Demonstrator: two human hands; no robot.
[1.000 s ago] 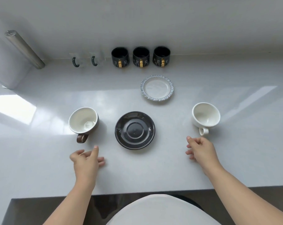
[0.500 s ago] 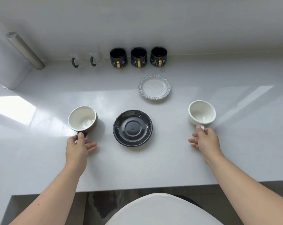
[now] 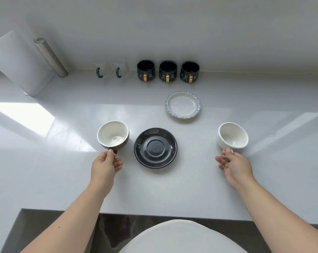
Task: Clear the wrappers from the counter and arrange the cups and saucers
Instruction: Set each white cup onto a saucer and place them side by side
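Observation:
A brown cup (image 3: 113, 136) with a white inside is just left of the black saucer (image 3: 155, 148), and my left hand (image 3: 105, 164) pinches its handle. To the right a white cup (image 3: 233, 136) is tilted, its handle held by my right hand (image 3: 234, 166). Behind the black saucer lies a white saucer (image 3: 183, 104) with a blue speckled rim. Three black cups (image 3: 167, 71) with gold handles stand in a row at the back wall. No wrappers show on the counter.
Two clear glass cups (image 3: 110, 71) with dark green handles stand left of the black cups. A paper-towel roll on a steel post (image 3: 49, 56) leans at the back left. The white counter (image 3: 172, 189) ends at a dark front edge near my body.
Both hands reached forward and took hold of the cup handles. The brown cup has shifted right toward the black saucer, and the white cup is now tilted.

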